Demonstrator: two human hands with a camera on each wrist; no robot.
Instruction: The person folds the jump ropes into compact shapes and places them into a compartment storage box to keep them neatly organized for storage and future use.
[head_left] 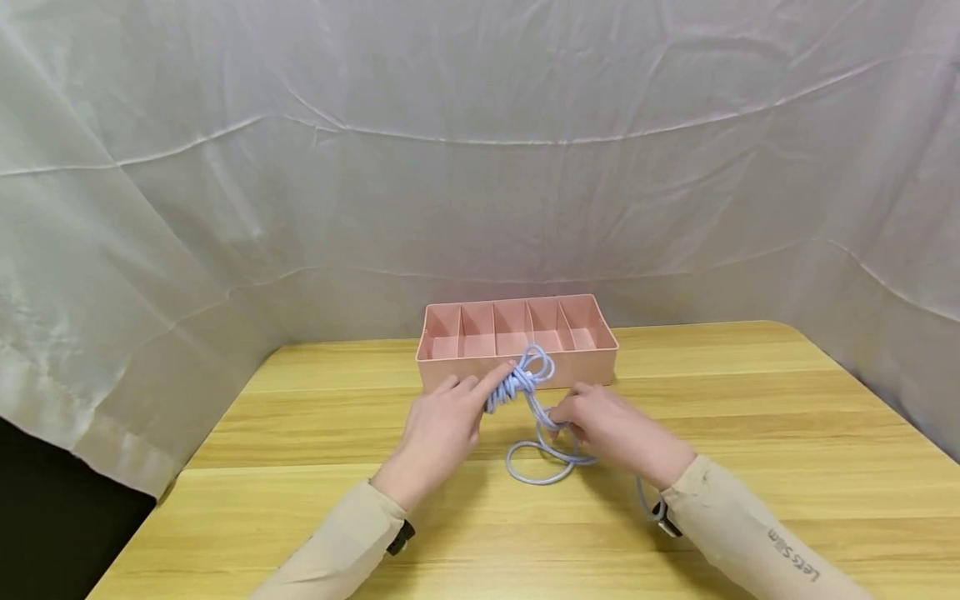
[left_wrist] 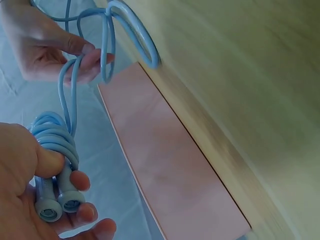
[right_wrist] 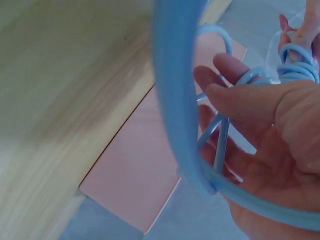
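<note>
Head view looks forward and down at the table from above; both wrist views sit very close, sharing the blue cord and pink box.

Recording booth: draped sheet, wooden table

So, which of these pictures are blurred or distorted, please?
Head view: sharp, evenly lit, edges bowed by the wide lens. Left wrist view: table smeared, rope fairly clear. Right wrist view: a rope loop close to the lens is large and out of focus.
</note>
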